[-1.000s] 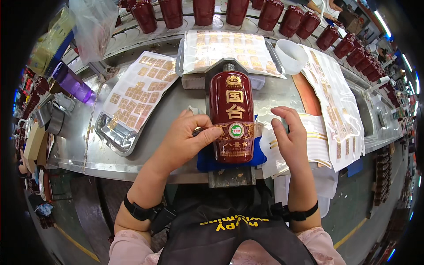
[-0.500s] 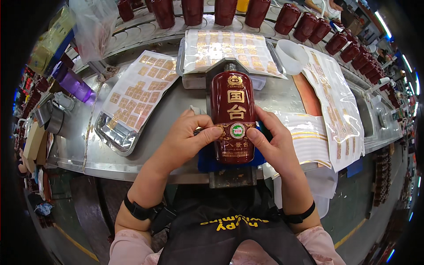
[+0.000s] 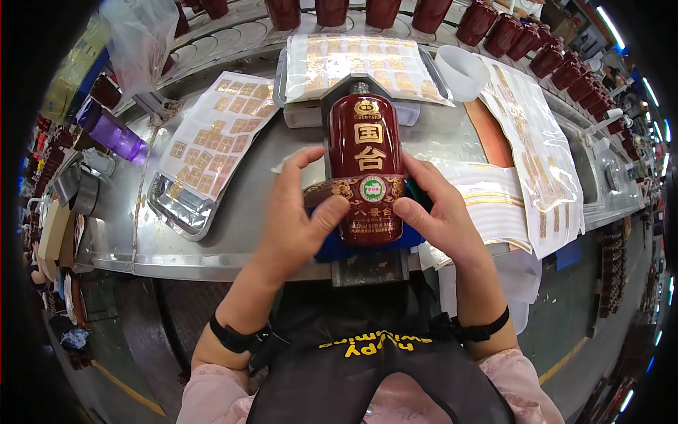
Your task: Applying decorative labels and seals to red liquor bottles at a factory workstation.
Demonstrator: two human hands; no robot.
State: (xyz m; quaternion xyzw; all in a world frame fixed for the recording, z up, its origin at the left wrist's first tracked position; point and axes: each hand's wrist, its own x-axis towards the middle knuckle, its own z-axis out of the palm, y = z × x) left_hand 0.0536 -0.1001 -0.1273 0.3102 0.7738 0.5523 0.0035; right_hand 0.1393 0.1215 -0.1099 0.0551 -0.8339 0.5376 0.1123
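A glossy dark red bottle (image 3: 364,159) with gold lettering lies on its back in a dark grey cradle (image 3: 371,271), its neck pointing away from me. Across its lower half runs a brown and gold decal band (image 3: 337,189) with a round green and white emblem. The band's left end stands out past the bottle's side. My left hand (image 3: 289,212) is spread beside that end, thumb tip against the band, index finger lifted away. A bit of white material shows behind its fingers. My right hand (image 3: 441,212) holds the bottle's right side, thumb in front, other fingers partly hidden.
Decal sheets lie at left (image 3: 215,145), behind the bottle (image 3: 367,60) and at right (image 3: 533,166). A metal tray (image 3: 180,212) is under the left sheet. A white plastic tub (image 3: 462,74) and a purple bottle (image 3: 113,133) stand nearby. Red bottles (image 3: 332,10) line the conveyor behind.
My left hand has let go of the band's left side and its fingers have spread. The band's left end now sticks out from the bottle. My right hand stays at the right side.
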